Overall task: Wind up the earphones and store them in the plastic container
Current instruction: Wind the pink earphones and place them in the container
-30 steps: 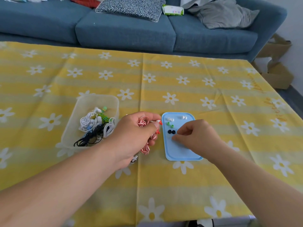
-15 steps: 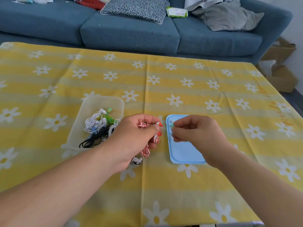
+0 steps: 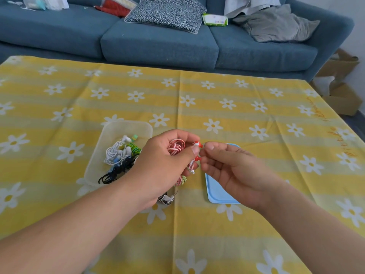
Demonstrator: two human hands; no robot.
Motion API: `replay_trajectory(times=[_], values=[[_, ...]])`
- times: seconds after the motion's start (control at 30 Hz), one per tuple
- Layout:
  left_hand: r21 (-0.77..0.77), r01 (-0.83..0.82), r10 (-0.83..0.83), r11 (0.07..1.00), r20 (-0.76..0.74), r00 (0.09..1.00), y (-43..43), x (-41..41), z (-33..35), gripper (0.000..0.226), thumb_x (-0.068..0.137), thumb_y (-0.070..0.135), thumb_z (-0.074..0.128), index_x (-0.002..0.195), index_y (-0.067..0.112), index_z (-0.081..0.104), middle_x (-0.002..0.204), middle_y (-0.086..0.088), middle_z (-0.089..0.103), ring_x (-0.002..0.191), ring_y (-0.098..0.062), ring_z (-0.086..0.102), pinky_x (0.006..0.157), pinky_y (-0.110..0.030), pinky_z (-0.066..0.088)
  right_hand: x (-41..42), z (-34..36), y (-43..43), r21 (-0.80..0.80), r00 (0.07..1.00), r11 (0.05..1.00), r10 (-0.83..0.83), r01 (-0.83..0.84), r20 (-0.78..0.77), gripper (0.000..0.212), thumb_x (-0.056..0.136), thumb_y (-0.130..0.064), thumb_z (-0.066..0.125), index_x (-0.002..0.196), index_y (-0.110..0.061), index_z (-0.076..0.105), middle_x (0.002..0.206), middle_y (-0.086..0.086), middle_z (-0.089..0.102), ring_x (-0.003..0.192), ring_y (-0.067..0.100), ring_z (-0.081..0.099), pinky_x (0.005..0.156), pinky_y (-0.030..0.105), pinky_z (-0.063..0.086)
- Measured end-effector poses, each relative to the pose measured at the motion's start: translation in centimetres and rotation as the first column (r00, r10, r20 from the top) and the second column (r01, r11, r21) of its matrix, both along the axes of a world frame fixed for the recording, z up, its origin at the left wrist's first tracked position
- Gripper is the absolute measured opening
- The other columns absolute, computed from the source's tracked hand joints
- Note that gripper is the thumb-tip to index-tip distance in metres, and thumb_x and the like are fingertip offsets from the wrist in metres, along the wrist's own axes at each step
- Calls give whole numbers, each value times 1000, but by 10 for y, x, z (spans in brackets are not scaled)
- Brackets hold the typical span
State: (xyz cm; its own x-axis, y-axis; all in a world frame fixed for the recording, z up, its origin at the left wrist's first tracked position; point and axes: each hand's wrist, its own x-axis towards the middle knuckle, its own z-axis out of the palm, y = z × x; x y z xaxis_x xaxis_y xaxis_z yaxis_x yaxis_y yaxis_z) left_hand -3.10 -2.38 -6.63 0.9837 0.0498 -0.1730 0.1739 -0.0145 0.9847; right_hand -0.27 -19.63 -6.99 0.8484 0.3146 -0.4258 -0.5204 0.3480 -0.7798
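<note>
The left hand (image 3: pixel 167 167) grips the coiled red-and-white earphones (image 3: pixel 176 148) steady so the right hand's (image 3: pixel 239 175) fingers (image 3: pixel 216 149) can pinch the earbud (image 3: pixel 197 144).

right hand (image 3: pixel 237 175) | lifted off blue lid (image 3: pixel 217 196) | now at red earbud (image 3: pixel 197 144)

Both forearms reach forward and the hands meet. The left hand (image 3: pixel 164 165) curls its fingers (image 3: pixel 178 135) round the earphones (image 3: pixel 176 148); the right hand (image 3: pixel 237 175) pinches them between thumb and forefinger.

Blue sofa (image 3: pixel 158 46), patterned cushion (image 3: pixel 166 13), perhaps wipes (image 3: pixel 214 20).
</note>
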Motion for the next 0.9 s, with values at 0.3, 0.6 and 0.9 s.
replay_trajectory(times=[0.3,0.6,0.9], values=[[2,4,-4,1000,35,999,-1,-2,2,18,94,11,71,106,25,74,64,11,71,51,-6,63,50,-16,48,0,1,2,0,1000,1000,5,-5,3,13,79,-13,73,89,-7,77,90,10,76,73,15,68,65,26,59],[18,-3,2,1000,52,999,0,-1,4,14,93,12,72,101,23,75,62,12,70,49,-3,61,50,-16,48,-3,2,5,-24,999,1000,8,-7,39,10,78,-13,74,84,-8,79,81,9,74,73,15,68,65,25,58],[30,-20,19,999,50,999,-1,-1,5,7,92,13,73,95,19,74,60,8,69,46,-3,59,46,-14,45,-6,5,8,-86,995,996,0,8,99,6,77,-9,75,79,-8,80,77,11,70,71,17,68,62,25,56]])
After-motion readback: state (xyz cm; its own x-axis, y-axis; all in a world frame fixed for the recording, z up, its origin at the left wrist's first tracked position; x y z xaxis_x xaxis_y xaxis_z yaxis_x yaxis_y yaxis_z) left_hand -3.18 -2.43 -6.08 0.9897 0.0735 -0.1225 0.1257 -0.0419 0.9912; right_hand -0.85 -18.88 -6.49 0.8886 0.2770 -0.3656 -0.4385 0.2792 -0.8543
